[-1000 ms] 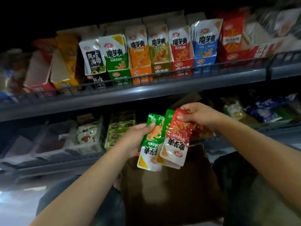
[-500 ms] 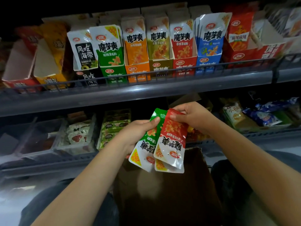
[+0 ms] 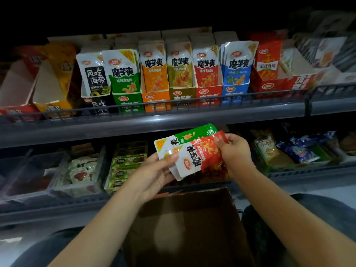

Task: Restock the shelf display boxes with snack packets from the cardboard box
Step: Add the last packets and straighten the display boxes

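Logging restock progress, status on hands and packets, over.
Both hands gripping: left hand and right hand on the red packet, green packet behind. Over the cardboard box. Red display box above, path unobstructed.

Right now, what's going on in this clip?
A person is restocking snack packets. Both hands hold a small fan of them above the open cardboard box: the left hand grips the white ends, the right hand pinches the red packet lying over a green packet. Neither is shelved yet. On the upper shelf stand matching display boxes, the green display box and red display box already holding packets.
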`<state>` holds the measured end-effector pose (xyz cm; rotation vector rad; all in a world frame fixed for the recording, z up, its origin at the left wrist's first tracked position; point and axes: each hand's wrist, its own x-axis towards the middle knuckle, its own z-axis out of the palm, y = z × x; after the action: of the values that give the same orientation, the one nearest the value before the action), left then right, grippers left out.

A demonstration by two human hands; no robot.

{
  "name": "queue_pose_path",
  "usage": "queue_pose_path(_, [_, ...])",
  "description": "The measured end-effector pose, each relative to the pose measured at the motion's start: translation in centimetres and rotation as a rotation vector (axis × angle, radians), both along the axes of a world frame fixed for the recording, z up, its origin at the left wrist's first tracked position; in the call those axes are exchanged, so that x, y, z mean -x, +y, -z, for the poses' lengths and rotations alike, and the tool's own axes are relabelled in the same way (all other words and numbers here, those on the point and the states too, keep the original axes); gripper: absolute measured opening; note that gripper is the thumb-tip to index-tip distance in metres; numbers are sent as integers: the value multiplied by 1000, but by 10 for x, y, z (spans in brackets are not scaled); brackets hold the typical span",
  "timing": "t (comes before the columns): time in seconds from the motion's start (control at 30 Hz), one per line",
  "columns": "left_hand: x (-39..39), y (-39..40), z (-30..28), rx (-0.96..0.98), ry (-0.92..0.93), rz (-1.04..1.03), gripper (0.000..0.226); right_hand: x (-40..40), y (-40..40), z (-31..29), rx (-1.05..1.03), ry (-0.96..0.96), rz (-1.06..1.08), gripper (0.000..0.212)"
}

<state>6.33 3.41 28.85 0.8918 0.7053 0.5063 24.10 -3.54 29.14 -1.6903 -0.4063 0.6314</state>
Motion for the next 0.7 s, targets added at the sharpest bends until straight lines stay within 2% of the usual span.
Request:
queue_pose_path(0.1, [-6, -5, 10, -136, 83, -140, 40, 9, -4, 6, -11, 58, 8, 12])
queue_pose_path(0.2, [-2, 6, 15, -247, 220, -228, 39, 15, -9, 7, 33, 70, -98, 15])
queue_pose_path(0.27, [4, 15, 11, -308, 277, -244, 34, 13, -11, 6, 89, -14, -199, 24])
queue_pose_path(0.33, [12, 23, 3, -379, 320, -211, 32, 11, -12, 3, 100, -137, -312, 46])
queue_pose_path(0.4, [19, 29, -6, -452, 375, -122, 30, 8, -13, 1, 111, -285, -469, 63])
queue_pose_path(0.43, [21, 31, -9, -481, 403, -64, 29, 8, -13, 0, 132, -348, -566, 64])
queue_pose_path(0.47, [22, 32, -11, -502, 424, -9, 28, 8, -13, -1, 151, -355, -666, 61])
queue_pose_path(0.57, [22, 32, -12, -537, 432, 58, 26, 13, -13, 1, 180, -129, -902, 40])
queue_pose_path(0.63, [18, 31, -9, -516, 404, -3, 27, 17, -14, 2, 191, -47, -942, 25])
queue_pose_path(0.7, [14, 25, -6, -424, 342, -107, 31, 18, -13, 4, 165, -27, -890, 18])
